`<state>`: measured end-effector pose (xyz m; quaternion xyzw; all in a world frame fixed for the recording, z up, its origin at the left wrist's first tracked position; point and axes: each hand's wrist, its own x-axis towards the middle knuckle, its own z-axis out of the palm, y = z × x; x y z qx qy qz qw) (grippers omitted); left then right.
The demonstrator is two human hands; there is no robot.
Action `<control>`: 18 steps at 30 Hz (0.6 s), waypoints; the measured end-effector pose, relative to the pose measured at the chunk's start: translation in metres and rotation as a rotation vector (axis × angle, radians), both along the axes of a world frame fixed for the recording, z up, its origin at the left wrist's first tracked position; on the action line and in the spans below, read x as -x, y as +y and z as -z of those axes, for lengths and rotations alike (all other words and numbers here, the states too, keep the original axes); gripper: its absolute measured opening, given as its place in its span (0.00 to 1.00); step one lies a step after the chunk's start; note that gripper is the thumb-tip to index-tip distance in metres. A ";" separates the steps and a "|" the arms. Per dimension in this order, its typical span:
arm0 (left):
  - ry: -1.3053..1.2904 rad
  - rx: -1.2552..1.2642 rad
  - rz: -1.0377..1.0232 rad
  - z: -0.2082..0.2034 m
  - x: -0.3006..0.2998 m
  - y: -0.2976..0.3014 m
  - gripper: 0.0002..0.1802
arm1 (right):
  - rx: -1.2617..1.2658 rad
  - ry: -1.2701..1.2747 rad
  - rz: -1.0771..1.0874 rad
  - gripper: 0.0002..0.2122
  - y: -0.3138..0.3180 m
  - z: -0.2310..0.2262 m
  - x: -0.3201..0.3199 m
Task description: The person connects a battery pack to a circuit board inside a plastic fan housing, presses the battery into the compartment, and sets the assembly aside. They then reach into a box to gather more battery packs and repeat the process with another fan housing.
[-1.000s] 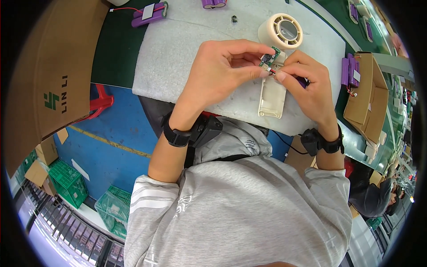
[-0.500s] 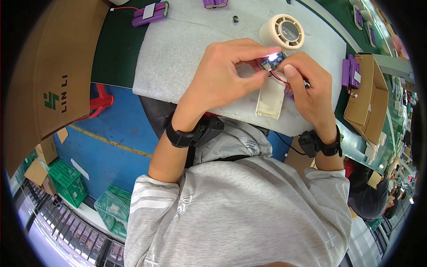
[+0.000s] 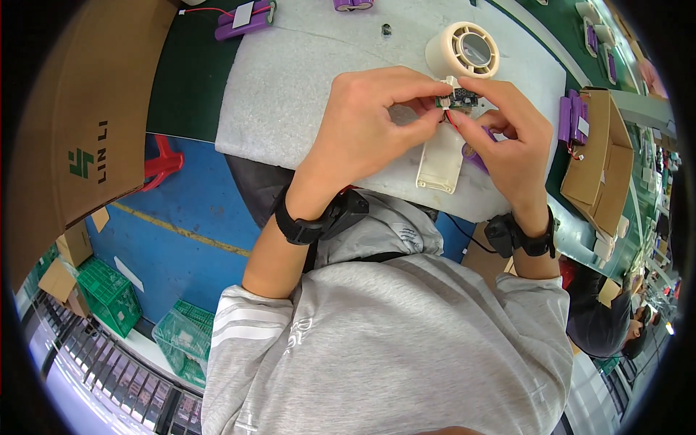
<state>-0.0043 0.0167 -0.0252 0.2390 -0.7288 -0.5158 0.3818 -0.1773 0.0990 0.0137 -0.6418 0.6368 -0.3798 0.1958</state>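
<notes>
A small green circuit board (image 3: 464, 97) with a white connector is held over the white surface. My left hand (image 3: 366, 119) pinches its left end between thumb and forefinger. At its right side, the forefinger and thumb of my right hand (image 3: 511, 138) close on the board and the red and black wires (image 3: 451, 118) at its connector. A purple battery pack (image 3: 475, 156) shows partly under my right hand; whether the curled fingers grip it is hidden. Below the board lies a cream handle casing (image 3: 439, 167), and beyond it a round cream fan head (image 3: 464, 51).
Purple battery packs (image 3: 245, 20) lie at the far left, with another (image 3: 353, 4) at the far edge. A small dark part (image 3: 386, 30) rests on the white foam sheet (image 3: 290, 87). An open cardboard box (image 3: 598, 156) stands right; a large carton (image 3: 87, 109) rises left.
The board has turned and its bright light no longer shows. My right forefinger and thumb have moved left onto the board and its wires. More of the battery pack is visible.
</notes>
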 end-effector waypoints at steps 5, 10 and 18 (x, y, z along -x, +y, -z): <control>-0.024 0.173 -0.065 -0.002 0.001 0.000 0.13 | 0.023 0.017 0.028 0.16 -0.002 -0.001 -0.002; -0.028 0.206 -0.087 -0.001 0.002 0.001 0.12 | 0.108 0.072 0.044 0.15 -0.004 0.002 -0.003; 0.010 0.156 -0.077 0.000 0.003 0.002 0.13 | -0.002 -0.026 0.064 0.15 -0.001 -0.002 -0.007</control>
